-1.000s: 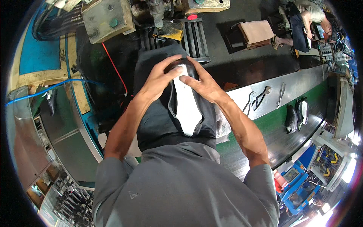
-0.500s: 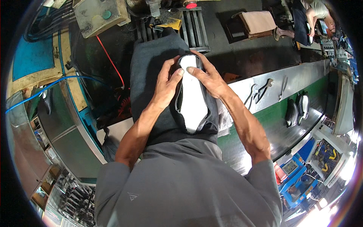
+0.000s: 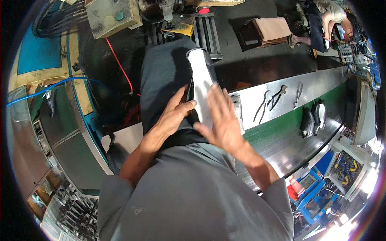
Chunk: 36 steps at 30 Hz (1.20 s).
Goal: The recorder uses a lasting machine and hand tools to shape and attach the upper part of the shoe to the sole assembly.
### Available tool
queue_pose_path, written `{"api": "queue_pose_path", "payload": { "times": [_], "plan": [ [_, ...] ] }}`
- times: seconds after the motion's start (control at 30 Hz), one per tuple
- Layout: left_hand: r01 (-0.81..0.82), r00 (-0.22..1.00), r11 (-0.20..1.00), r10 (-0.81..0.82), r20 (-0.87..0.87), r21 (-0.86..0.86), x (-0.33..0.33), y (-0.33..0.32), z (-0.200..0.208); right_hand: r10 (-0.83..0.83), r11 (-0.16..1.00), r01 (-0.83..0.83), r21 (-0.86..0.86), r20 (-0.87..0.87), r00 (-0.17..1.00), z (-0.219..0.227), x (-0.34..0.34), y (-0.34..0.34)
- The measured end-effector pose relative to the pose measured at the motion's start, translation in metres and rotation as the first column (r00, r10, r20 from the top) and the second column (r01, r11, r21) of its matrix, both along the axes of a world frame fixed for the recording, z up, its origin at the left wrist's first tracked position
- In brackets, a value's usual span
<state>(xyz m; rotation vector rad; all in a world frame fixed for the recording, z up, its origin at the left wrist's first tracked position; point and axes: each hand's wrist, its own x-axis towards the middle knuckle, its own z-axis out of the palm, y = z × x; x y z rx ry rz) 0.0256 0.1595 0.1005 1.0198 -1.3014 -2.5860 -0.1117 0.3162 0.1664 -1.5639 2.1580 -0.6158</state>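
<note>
1. Loosely curved, my left hand (image 3: 173, 118) sits at the left edge of the shoe (image 3: 209, 60), thumb tip by the white bottom (image 3: 200, 74) and fingers along the dark side. Whether it pinches the shoe or merely steadies it, I cannot tell.

2. Wide and flat, my right hand (image 3: 222, 120) spreads over the right side of the white bottom, nearer my body. Its fingers close on nothing; they blur, so I cannot tell whether the palm touches.

3. On my dark lap (image 3: 159, 76), the shoe lies bottom up, lengthwise, toward the lap's far right corner. Its rounded far end is uncovered; my right hand hides part of the near end.

4. As I judge it, the step in hand is smoothing or wiping that white bottom while the shoe rests on me.

5. To go on, the next move seems to call for a steadier left hold and an even right palm, lest the shoe slide toward the lap's right edge.

6. Off to my right, pliers (image 3: 277, 97) and a slim tool (image 3: 298, 96) lie along the tabletop (image 3: 325, 78) by its far edge, untouched.
</note>
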Motion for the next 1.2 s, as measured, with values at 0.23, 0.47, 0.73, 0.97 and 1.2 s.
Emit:
{"api": "queue_pose_path", "payload": {
  "times": [0.23,0.47,0.73,0.97,1.2],
  "plan": [
    [0.008,0.998,0.962,0.01,-0.064,0.272,-0.012,-0.012,0.007,-0.025,0.981,0.057,0.186,-0.168,0.985,-0.009,0.011,0.005],
    [-0.125,0.989,0.706,0.143,-0.032,-0.697,-0.091,-0.108,-0.047,-0.015,0.997,0.029,0.07,-0.181,0.983,-0.006,0.018,0.002],
    [-0.394,0.906,0.788,0.245,-0.346,-0.474,-0.083,-0.163,0.045,-0.018,0.996,0.003,-0.089,-0.161,0.987,0.076,-0.017,-0.059],
    [0.136,0.933,0.365,0.267,0.243,-0.921,-0.027,-0.184,-0.095,-0.139,0.918,0.012,-0.396,-0.293,0.946,0.114,-0.091,-0.274],
    [0.309,0.887,0.039,0.349,0.303,-0.95,-0.034,-0.172,-0.106,-0.238,0.873,0.093,-0.478,-0.251,0.938,0.068,-0.137,-0.399]
  ]
}}
